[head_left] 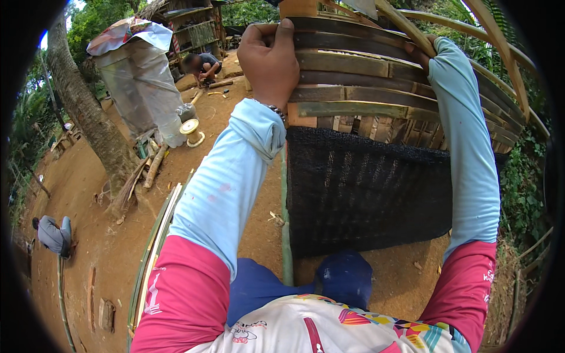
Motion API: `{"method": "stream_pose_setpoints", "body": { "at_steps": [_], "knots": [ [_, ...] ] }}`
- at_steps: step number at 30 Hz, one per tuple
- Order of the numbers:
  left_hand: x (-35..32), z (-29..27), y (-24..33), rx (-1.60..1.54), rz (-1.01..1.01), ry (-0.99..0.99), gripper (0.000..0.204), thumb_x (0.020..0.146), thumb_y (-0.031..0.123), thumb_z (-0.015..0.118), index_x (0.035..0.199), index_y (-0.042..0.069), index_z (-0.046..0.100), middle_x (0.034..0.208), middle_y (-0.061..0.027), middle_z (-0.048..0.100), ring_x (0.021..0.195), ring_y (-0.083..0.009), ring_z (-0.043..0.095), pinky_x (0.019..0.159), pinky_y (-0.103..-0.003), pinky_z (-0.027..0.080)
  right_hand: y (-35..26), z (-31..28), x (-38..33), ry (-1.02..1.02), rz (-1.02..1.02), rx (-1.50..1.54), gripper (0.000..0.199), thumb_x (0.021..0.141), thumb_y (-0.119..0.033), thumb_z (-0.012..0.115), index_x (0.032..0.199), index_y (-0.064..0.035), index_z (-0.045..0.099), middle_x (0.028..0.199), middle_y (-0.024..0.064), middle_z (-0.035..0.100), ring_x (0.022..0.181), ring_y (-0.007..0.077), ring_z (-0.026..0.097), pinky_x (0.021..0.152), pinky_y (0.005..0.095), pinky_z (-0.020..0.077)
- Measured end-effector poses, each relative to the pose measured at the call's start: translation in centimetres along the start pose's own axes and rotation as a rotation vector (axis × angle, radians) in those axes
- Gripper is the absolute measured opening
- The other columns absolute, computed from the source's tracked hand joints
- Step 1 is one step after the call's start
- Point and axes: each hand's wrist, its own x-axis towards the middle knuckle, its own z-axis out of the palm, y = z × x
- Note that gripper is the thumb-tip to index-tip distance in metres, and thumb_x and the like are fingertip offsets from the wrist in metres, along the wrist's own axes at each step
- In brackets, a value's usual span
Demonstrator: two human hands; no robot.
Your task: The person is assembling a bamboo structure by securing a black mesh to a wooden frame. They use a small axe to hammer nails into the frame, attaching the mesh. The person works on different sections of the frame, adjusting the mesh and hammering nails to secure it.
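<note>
My left hand (269,62) is closed on the left end of a dark bamboo slat (347,26), thumb along its top edge. This slat is the uppermost of several split bamboo slats (359,63) lying in overlapping rows. Toward the right my right hand (419,56) bends round the same upper slat; a slanting bamboo strip and my sleeve partly hide its fingers. Below the rows hangs a black mesh cloth (365,188), in front of my legs. Beside its left edge a green bamboo pole (286,229) stands upright.
Long curved bamboo strips (500,53) arch over the upper right. Left of me lie cut bamboo lengths (154,259). A tree trunk (88,106), a plastic-wrapped stand (138,82) and a spool (192,132) are farther off. Two people crouch, one far (206,66), one at left (54,236).
</note>
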Motion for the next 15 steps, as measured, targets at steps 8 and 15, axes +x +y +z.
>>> {"method": "stream_pose_setpoints", "body": {
  "at_steps": [8,15],
  "knots": [
    [-0.3,0.6,0.4,-0.003,-0.015,0.001,0.024,0.088,0.019,0.072,0.085,-0.003,0.062,0.072,-0.0026,0.062,0.062,-0.0056,0.051,0.057,-0.021,0.04,0.7,-0.1,0.3,0.035,-0.013,-0.025,0.05,0.079,-0.055,0.073,0.098,-0.0098,0.07,0.063,0.0036,0.055,0.059,0.0147,0.05,0.06,0.0319,0.0407],
    [-0.1,0.4,-0.3,0.117,0.041,0.033,0.028,0.088,0.023,0.072,0.082,-0.003,0.063,0.074,-0.0041,0.063,0.068,-0.0088,0.054,0.065,-0.024,0.043,-3.8,-5.7,-1.5,-0.177,0.126,0.038,0.032,0.081,-0.036,0.07,0.1,-0.01,0.07,0.088,0.0177,0.067,0.086,0.0313,0.064,0.078,0.0404,0.0483]
  ]
}}
